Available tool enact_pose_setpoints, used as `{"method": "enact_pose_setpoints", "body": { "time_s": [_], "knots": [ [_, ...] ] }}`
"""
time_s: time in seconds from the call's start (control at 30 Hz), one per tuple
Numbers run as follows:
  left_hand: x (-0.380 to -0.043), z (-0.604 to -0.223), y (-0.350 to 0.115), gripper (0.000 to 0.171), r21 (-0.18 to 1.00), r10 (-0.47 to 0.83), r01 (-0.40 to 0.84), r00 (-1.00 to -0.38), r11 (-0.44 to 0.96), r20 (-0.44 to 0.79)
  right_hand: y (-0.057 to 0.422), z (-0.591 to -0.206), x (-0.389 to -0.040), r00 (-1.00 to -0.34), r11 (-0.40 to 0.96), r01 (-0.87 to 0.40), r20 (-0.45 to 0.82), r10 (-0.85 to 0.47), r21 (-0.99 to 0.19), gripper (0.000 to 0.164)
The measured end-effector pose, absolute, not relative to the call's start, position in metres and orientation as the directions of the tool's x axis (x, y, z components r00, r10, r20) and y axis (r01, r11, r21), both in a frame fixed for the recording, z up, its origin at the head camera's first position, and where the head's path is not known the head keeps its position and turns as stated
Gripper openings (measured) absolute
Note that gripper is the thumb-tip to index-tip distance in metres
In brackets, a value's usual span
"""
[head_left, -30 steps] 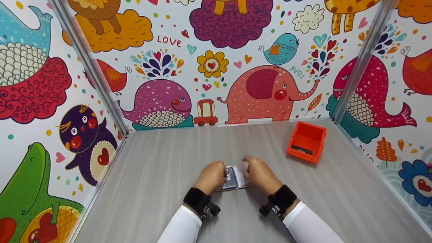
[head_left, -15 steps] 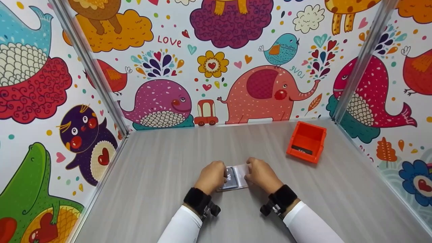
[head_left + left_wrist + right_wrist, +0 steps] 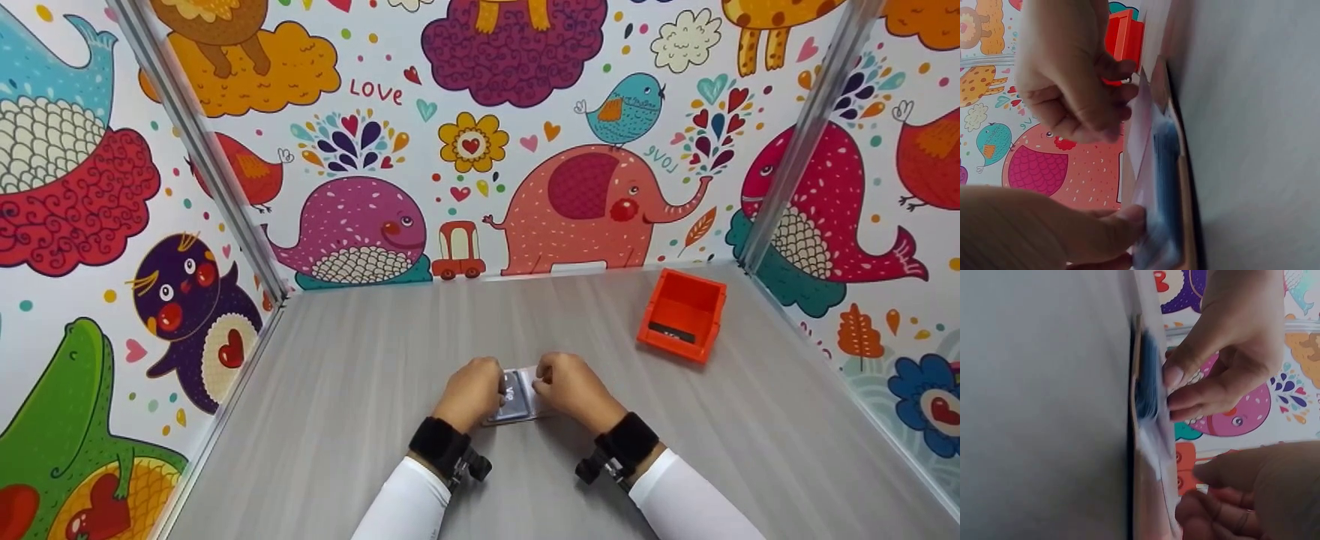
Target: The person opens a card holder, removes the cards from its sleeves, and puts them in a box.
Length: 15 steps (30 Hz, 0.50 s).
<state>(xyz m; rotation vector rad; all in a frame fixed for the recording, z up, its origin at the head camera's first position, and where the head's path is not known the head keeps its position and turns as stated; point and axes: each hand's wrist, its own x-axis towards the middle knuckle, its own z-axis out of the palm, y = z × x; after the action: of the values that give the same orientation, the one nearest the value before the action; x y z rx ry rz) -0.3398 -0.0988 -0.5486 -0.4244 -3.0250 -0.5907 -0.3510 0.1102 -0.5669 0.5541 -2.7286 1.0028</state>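
An opened card holder [image 3: 513,397] with clear plastic sleeves lies on the table between both hands. Through its left side shows a dark card with white lettering; its right side has a pale clear sleeve [image 3: 1140,124]. My left hand [image 3: 471,391] pinches the left stack of sleeves, thumb and fingers at its edge in the right wrist view. Just right of the fold is my right hand [image 3: 574,386], its fingers loosely bent close to the sleeve edge. Both wrist views show a gap between its thumb and fingers [image 3: 1190,512]. Whether they touch the sleeve is unclear.
An orange bin [image 3: 682,311] stands at the back right of the grey table [image 3: 360,360], with a black piece bearing white marks in it. Printed cartoon panels wall the table at the back and both sides.
My right hand first moved slightly right, leaving the clear sleeve lying on the right side, then came back left toward the fold. The left hand stays put on the card holder.
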Motion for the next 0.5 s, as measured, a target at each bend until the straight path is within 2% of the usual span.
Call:
{"method": "enact_pose_setpoints", "body": {
  "time_s": [0.33, 0.5],
  "knots": [
    [-0.3401, -0.5500, -0.0988, 0.026, 0.371, 0.252, 0.265, -0.964, 0.890, 0.082, 0.1047, -0.5708, -0.3513, -0.906, 0.645, -0.418, 0.248, -0.342, -0.639, 0.004],
    [-0.3377, -0.5480, -0.1006, 0.027, 0.340, 0.269, 0.294, -0.956, 0.893, 0.121, 0.1048, -0.5747, -0.3515, -0.922, 0.680, -0.380, 0.197, -0.334, -0.626, 0.012]
  ]
}}
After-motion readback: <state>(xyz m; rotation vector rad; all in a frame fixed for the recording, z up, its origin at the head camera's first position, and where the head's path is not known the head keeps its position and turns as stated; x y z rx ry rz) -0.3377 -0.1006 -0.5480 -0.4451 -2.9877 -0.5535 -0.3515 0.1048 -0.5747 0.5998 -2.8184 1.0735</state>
